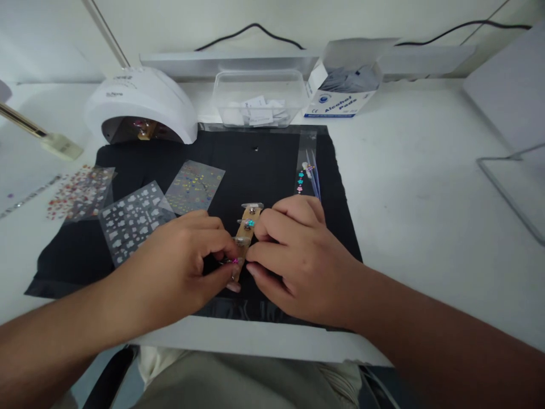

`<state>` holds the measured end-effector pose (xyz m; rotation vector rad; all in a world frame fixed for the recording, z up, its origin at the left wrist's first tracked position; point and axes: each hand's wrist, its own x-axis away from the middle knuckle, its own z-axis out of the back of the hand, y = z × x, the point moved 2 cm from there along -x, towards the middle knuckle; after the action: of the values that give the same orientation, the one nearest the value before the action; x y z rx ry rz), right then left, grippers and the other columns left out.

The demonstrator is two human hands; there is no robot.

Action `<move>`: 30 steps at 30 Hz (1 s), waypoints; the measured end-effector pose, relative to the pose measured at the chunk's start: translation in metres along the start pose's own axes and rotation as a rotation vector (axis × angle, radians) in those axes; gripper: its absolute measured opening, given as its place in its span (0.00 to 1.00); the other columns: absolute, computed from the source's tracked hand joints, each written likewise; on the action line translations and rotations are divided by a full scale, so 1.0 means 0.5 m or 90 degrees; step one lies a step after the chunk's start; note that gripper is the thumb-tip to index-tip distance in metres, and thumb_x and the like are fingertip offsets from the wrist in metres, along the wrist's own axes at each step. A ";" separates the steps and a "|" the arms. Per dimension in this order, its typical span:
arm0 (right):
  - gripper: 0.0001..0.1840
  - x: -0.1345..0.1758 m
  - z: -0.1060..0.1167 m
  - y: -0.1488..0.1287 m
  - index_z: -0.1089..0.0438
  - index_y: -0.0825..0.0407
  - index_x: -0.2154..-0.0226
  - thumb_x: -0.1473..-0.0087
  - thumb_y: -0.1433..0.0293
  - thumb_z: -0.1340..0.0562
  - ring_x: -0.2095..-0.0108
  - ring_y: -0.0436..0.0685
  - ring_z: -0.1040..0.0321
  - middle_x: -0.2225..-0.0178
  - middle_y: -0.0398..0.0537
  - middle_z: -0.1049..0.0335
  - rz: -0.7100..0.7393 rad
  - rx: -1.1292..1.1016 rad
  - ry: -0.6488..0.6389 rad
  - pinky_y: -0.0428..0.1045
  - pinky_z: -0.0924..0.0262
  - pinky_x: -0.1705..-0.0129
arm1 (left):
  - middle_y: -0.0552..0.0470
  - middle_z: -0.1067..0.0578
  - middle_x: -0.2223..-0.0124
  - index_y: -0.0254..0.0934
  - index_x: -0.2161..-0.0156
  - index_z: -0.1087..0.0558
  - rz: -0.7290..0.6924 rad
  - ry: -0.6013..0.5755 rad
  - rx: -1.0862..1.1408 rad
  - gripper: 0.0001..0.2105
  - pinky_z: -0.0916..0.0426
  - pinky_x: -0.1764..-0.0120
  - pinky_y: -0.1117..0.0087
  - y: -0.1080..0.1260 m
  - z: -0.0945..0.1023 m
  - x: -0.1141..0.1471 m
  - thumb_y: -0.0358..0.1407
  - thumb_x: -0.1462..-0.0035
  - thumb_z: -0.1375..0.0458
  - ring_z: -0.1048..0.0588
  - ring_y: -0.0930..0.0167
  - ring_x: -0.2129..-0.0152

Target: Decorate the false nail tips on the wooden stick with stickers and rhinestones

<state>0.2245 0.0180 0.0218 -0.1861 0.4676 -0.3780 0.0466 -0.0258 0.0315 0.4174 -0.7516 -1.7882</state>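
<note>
Nearest to us, we log grey-green clothing [238,380] below the front edge of the white surface [264,339]. A black mat [272,170] covers the middle of that surface, and both hands work over its near half.

Left hand [187,267]: thumb and forefinger drawn into a narrow pinch on a clear tip with a pink flower [235,261], at the near end of a wooden strip [244,232]. Right hand [302,255]: fingers curled in close at the strip's right side; we cannot tell whether they grip anything (the knuckles block our view).

The strip lies between the hands, pointing away from us. Farther along it, we note a turquoise flower [251,223] on another clear tip, then a plainer clear tip [252,205] at the far end.

Left of the strip, we count three sticker sheets: white-patterned [134,218], yellow-and-blue [196,186], orange-red [83,193]. Beyond the right hand, small flowers [301,175] sit in a row beside bluish tweezers [315,176].

At the back, left to right: a white domed lamp [162,91] with a wooden piece [147,132] inside, a clear tub [225,94] holding white papers [259,111], and an open Alcohol Pads box [336,103] full of sachets [349,78]. Farthest, a black cable [255,25] arches against the wall [281,28].
</note>
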 end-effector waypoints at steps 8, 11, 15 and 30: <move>0.11 0.002 -0.006 0.004 0.33 0.52 0.78 0.44 0.73 0.39 0.62 0.59 0.45 0.69 0.47 0.35 0.011 -0.010 0.004 0.56 0.56 0.60 | 0.58 0.25 0.71 0.44 0.71 0.22 -0.017 0.001 0.007 0.08 0.39 0.66 0.70 -0.003 0.004 0.000 0.30 0.43 0.38 0.29 0.71 0.69; 0.11 0.002 -0.007 0.003 0.32 0.52 0.77 0.43 0.73 0.39 0.62 0.58 0.45 0.69 0.47 0.35 0.014 -0.011 0.000 0.56 0.57 0.61 | 0.59 0.24 0.70 0.45 0.70 0.21 -0.020 -0.001 0.005 0.09 0.38 0.66 0.70 -0.003 0.006 0.002 0.30 0.42 0.39 0.29 0.72 0.68; 0.12 0.002 -0.007 0.000 0.31 0.52 0.77 0.41 0.72 0.40 0.62 0.59 0.46 0.69 0.47 0.35 0.008 -0.014 -0.017 0.56 0.58 0.61 | 0.59 0.24 0.70 0.45 0.70 0.21 -0.022 0.002 -0.001 0.08 0.38 0.65 0.70 -0.004 0.007 0.003 0.30 0.42 0.39 0.29 0.71 0.68; 0.15 0.002 -0.006 0.000 0.33 0.52 0.79 0.42 0.72 0.39 0.63 0.58 0.48 0.70 0.47 0.36 0.014 -0.004 -0.026 0.56 0.60 0.62 | 0.57 0.25 0.70 0.44 0.70 0.21 -0.106 0.014 -0.044 0.12 0.39 0.67 0.70 0.004 0.019 0.005 0.30 0.38 0.43 0.30 0.71 0.70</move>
<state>0.2240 0.0172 0.0187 -0.1938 0.4298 -0.3505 0.0412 -0.0258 0.0400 0.4644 -0.6524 -1.9562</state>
